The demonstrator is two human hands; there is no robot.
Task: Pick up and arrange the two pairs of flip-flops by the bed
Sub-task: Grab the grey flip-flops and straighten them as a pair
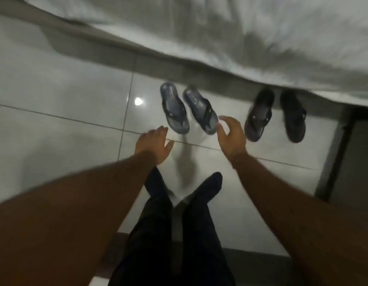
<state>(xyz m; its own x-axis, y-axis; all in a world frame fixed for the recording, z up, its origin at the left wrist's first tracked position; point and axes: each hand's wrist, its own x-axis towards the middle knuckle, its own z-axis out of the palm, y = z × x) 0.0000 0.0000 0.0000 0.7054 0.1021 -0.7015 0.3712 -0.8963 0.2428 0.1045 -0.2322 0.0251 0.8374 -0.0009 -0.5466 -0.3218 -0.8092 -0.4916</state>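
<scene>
A blue-grey pair of flip-flops lies side by side on the tiled floor near the bed: one flip-flop [174, 108] on the left, its mate [200, 111] on the right. A black pair sits further right, one flip-flop [259, 115] beside the other [293, 116], with their far ends at the hanging sheet. My left hand [153, 145] hovers open just below the blue-grey pair. My right hand [232, 135] is open with curled fingers between the two pairs. Neither hand touches a flip-flop. The picture is blurred.
The bed's white sheet [241, 38] hangs across the top. Glossy white floor tiles [65, 89] spread to the left. A dark strip, perhaps a doorway or mat [352, 157], lies at the right. My legs in dark trousers and socks [208, 188] stand below.
</scene>
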